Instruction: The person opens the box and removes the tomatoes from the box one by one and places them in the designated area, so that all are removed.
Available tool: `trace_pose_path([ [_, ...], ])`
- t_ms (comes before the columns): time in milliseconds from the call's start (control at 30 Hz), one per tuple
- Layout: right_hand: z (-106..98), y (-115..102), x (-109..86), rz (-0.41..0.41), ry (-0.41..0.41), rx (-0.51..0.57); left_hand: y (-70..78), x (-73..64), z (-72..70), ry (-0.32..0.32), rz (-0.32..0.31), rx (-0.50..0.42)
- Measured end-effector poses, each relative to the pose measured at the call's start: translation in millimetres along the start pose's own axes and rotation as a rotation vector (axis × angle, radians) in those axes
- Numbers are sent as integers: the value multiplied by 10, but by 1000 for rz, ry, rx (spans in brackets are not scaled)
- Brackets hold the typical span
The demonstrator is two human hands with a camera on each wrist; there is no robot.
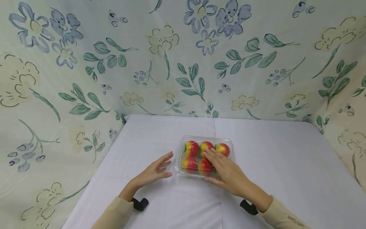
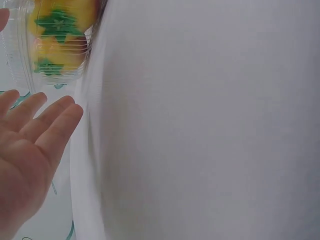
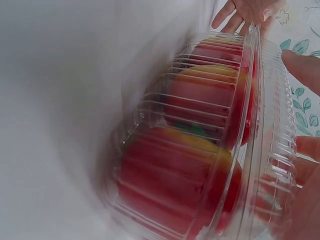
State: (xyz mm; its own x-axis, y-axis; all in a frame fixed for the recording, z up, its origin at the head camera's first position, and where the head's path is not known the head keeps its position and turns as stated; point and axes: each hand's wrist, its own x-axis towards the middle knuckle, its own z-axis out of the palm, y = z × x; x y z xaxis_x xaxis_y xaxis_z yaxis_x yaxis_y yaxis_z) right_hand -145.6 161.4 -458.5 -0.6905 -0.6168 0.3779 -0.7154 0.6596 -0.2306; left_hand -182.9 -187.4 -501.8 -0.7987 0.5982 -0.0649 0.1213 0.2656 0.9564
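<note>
A clear plastic clamshell box (image 1: 208,139) with its lid down lies on the white cloth. Inside sit several red-and-yellow fruits (image 1: 190,163), in rows; the left wrist view shows green leafy tops (image 2: 60,24) on two of them. My right hand (image 1: 228,173) rests over the lid's right part, fingers extended and thumb near the front edge, covering some of the fruit. Just left of the box, my left hand (image 1: 154,173) is held with fingers loosely extended and nothing in it. A gap separates it from the box in the head view.
White cloth (image 1: 274,152) covers the table under the box. Floral fabric (image 1: 177,92) hangs behind and at both sides. A black strap piece (image 1: 140,204) is at the left wrist, another black piece (image 1: 248,207) at the right.
</note>
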Motion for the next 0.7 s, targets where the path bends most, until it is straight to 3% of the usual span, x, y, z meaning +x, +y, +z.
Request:
trace_pose_path([
  [233, 27, -33, 10, -36, 17, -27, 9, -19, 48, 15, 6, -26],
  [700, 46, -74, 37, -65, 9, -40, 78, -57, 193, 81, -90, -148],
])
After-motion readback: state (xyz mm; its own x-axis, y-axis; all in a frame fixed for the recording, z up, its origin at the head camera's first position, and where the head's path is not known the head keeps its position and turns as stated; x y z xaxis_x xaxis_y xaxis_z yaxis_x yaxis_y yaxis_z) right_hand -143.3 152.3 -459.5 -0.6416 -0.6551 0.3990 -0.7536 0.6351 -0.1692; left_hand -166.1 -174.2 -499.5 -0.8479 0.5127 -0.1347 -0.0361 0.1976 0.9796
